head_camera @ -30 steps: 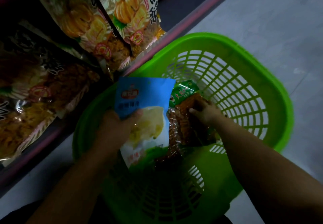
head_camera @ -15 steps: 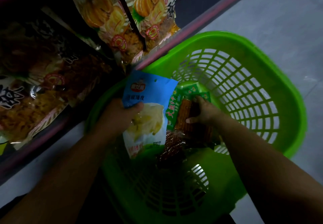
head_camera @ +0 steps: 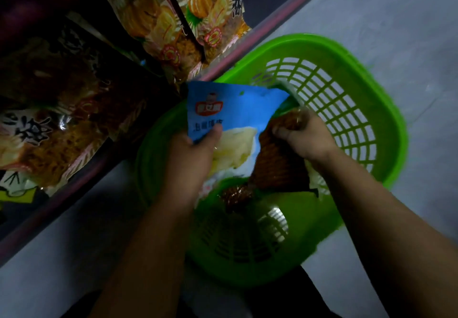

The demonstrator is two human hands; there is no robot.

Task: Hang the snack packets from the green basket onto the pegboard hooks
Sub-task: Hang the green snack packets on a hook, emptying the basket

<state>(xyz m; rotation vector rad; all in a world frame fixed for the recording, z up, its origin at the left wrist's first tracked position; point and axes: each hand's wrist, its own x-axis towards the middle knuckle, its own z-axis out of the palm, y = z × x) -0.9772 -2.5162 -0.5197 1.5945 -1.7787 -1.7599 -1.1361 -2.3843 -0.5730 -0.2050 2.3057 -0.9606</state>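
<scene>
Grey floor, dim light. Left hand [head_camera: 190, 154] pinches the blue packet [head_camera: 233, 109]; right hand [head_camera: 306, 136] grips, apparently, a brown packet [head_camera: 277, 169] above the green basket [head_camera: 386, 124]. Slick film may slip.

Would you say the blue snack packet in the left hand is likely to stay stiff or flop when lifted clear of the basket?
Probably floppy: the blue packet already bends where the left hand grips it. Its film looks glossy, so perhaps slippery. It seems light, since a one-handed hold at its edge carries it.
</scene>
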